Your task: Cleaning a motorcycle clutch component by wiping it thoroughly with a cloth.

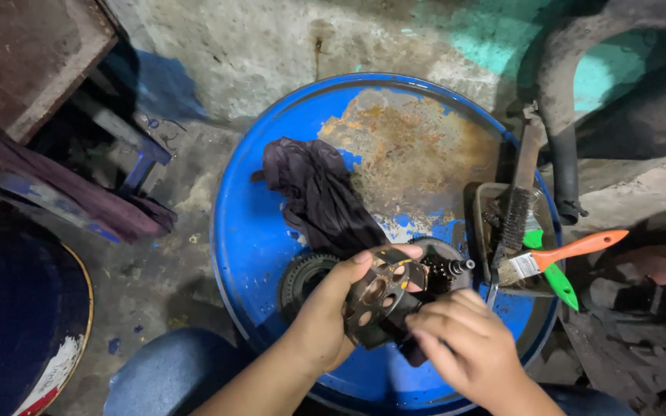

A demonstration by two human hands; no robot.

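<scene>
Both hands meet low in the view over a blue drum lid (256, 231). Fingers of the left hand (325, 320) are wrapped around the edge of a round metal plate (375, 296) pierced with holes, thumb pressed on its rim. Fingers of the right hand (464, 350) are curled together, pinching a dark rag (325, 196) against the plate's lower edge; the rag trails up across the lid in soft folds.

Behind the plate, on the lid, sit a toothed gear (302, 277) and a greasy sprocket piece (445, 266). To the right, a shallow grimy tray (483, 212) holds a wire brush (519, 192) and a paintbrush (560, 254) with an orange handle, lying over something green. The lid's paint is worn through to a large rusty patch in the middle. Rough concrete floor (194, 177) surrounds the drum.
</scene>
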